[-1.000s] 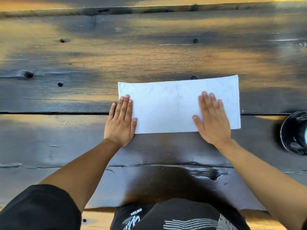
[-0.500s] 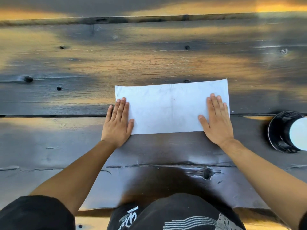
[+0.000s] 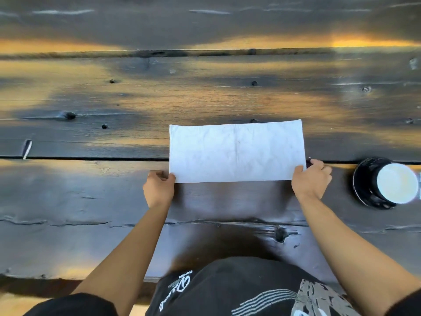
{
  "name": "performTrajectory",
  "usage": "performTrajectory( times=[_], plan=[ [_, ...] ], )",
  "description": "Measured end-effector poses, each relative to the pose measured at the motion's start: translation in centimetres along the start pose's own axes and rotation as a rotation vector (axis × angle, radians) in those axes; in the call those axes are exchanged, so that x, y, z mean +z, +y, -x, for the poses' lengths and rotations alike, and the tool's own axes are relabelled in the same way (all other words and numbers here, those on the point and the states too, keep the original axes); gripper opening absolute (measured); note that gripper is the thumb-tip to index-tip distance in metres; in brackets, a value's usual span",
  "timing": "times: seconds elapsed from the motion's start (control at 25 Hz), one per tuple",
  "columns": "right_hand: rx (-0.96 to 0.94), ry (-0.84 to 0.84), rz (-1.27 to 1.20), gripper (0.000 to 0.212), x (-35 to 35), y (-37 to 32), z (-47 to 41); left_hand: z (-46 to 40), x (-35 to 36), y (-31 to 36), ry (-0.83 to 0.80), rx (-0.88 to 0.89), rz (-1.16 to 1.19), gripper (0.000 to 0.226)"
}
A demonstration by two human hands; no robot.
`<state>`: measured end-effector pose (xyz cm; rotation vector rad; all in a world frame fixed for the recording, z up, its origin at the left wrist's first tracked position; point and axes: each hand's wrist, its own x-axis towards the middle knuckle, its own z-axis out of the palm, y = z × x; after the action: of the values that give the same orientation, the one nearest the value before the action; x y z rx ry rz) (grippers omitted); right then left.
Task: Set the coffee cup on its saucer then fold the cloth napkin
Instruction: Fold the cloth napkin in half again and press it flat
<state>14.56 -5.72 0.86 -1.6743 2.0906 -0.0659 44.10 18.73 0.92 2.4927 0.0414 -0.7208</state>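
Note:
A white cloth napkin (image 3: 237, 151) lies on the dark wooden table as a long rectangle, with a faint crease down its middle. My left hand (image 3: 159, 187) pinches its near left corner. My right hand (image 3: 311, 179) pinches its near right corner. Both hands have curled fingers on the cloth's near edge. At the right, a dark coffee cup (image 3: 395, 185) with a pale inside stands on a black saucer (image 3: 362, 185). The cup and saucer are apart from the napkin and from my right hand.
The table (image 3: 205, 99) is made of dark planks with knots, a seam running under the napkin and a crack near my body. Its near edge is at my waist. A small pale mark (image 3: 26, 148) sits at the far left by the seam.
Both hands went from lying flat on the napkin to gripping its near corners. The view shifted, so the cup and saucer show more fully at the right.

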Motion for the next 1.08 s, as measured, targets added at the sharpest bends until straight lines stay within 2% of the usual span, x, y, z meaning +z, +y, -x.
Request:
performTrajectory(
  times=[0.12, 0.2, 0.32, 0.44, 0.52, 0.6, 0.64, 0.76, 0.84, 0.88, 1.0, 1.08],
  plan=[
    [0.057, -0.088, -0.086, 0.047, -0.6, 0.0, -0.1, -0.2, 0.0, -0.2, -0.04, -0.071, 0.059, 0.029],
    [0.14, -0.131, -0.171, 0.043, -0.8, 0.2, -0.2, -0.2, 0.0, -0.5, -0.079, -0.123, 0.067, 0.021],
    [0.218, -0.183, -0.237, 0.014, -1.2, 0.9, 0.1, 0.2, -0.1, -1.0, -0.147, -0.17, 0.033, 0.015],
    [0.28, -0.213, -0.333, 0.018, -1.9, 1.6, 0.7, 1.3, -0.6, -1.6, -0.197, -0.189, -0.042, 0.02],
    [0.27, -0.245, -0.455, 0.016, -2.7, 2.0, 1.4, 2.6, -0.8, -1.4, -0.114, -0.141, -0.166, 0.031],
    [0.244, -0.296, -0.596, 0.015, -3.5, 2.0, 2.3, 4.1, -0.2, 0.1, -0.008, -0.022, -0.204, 0.035],
    [0.235, -0.335, -0.684, 0.017, -3.8, 1.7, 2.9, 4.9, 0.4, 1.6, -0.044, 0.028, -0.156, 0.03],
    [0.155, -0.457, -0.848, 0.039, -5.1, 0.1, 5.6, 7.9, 3.1, 7.0, -0.404, 0.124, 0.097, 0.016],
    [0.063, -0.502, -0.849, 0.048, -5.5, -1.3, 7.7, 10.0, 4.2, 10.9, -0.601, 0.133, 0.24, 0.023],
    [0.024, -0.522, -0.846, 0.05, -5.5, -2.1, 8.8, 10.8, 4.4, 12.6, -0.707, 0.124, 0.279, 0.034],
    [-0.062, -0.624, -0.864, 0.051, -4.9, -4.4, 12.0, 11.4, 4.2, 16.8, -0.98, 0.123, 0.163, 0.073],
    [-0.126, -0.67, -0.822, 0.05, -4.2, -6.0, 13.6, 10.6, 3.7, 18.6, -0.978, 0.206, 0.021, 0.068]
  ],
)
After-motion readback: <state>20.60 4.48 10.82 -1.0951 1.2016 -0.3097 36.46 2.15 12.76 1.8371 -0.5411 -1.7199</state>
